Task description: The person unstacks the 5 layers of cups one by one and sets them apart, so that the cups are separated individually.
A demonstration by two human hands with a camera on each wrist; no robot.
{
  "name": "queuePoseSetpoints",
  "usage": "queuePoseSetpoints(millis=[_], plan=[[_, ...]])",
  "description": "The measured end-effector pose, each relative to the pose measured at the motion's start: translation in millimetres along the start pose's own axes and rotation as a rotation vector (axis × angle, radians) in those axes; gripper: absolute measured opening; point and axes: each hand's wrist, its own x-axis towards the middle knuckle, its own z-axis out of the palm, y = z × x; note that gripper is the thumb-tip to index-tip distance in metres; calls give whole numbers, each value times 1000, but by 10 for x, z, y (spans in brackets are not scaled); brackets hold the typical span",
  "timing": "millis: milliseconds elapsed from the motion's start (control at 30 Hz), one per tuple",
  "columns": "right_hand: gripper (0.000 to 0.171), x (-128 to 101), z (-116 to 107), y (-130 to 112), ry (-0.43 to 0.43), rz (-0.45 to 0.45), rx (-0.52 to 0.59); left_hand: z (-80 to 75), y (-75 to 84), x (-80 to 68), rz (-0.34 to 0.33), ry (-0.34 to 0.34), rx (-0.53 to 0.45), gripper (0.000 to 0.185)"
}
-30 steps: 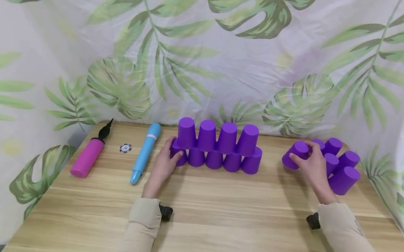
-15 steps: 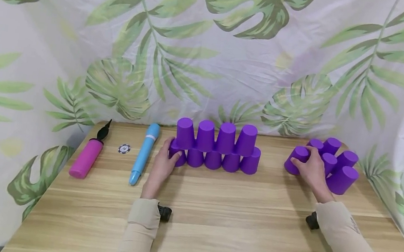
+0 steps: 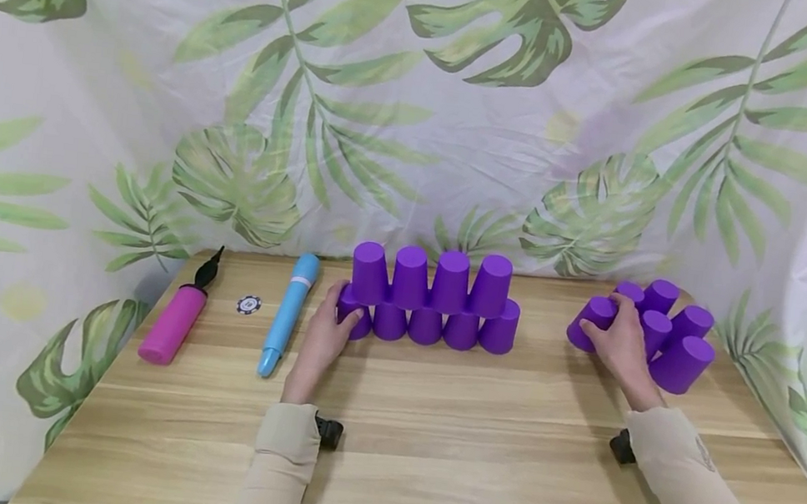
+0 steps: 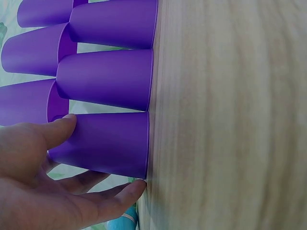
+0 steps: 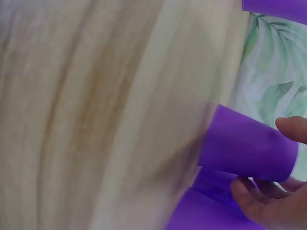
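- The wooden table (image 3: 424, 456) carries everything; a leaf-print cloth (image 3: 464, 125) hangs behind its far edge and down past both side edges.
- A wall of purple cups (image 3: 431, 302) stands at the middle of the far edge, all mouth down: 5 in the bottom row touching side by side, 4 on top, each resting over a gap between 2 below.
- A loose cluster of purple cups (image 3: 669, 335) lies toward the far right corner, tipped at angles and touching one another.
- The left hand (image 3: 321, 338) rests on the table at the left end of the wall, thumb and fingers spread around the end cup (image 3: 353, 316) of the bottom row; in the left wrist view the thumb lies on that cup's side and a finger reaches its rim at the table, a loose cupping hold.
- The right hand (image 3: 619, 346) sits on the left side of the cluster, its fingers curled around a tilted cup (image 3: 591, 321) that is still touching the table and the cups beside it.
- A pink hand pump (image 3: 176, 321) with a black nozzle lies near the far left corner.
- A blue tube (image 3: 288, 313) lies lengthwise just left of the left hand, apart from it.
- A small round token (image 3: 249, 304) lies between the pump and the tube.
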Motion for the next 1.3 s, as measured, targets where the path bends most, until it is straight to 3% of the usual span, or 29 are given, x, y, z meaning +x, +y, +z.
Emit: queuePoseSetpoints(millis=[200, 333, 533, 733, 933, 1300], plan=[[65, -88, 13, -232, 135, -161, -72, -21, 17, 22, -2, -3, 9, 60], [60, -126, 31, -468, 181, -236, -37, -32, 20, 34, 3, -4, 15, 61], [58, -128, 106, -817, 81, -334, 183, -19, 5, 26, 12, 1, 14, 61], [67, -100, 242, -1097, -119, -316, 348, -1, -3, 9, 20, 13, 11, 61], [75, -82, 394, -1254, -195, -317, 326, 32, -10, -14, 13, 12, 9, 60], [62, -52, 549, -1360, -175, -274, 315, 28, 4, 1, 9, 19, 3, 59]])
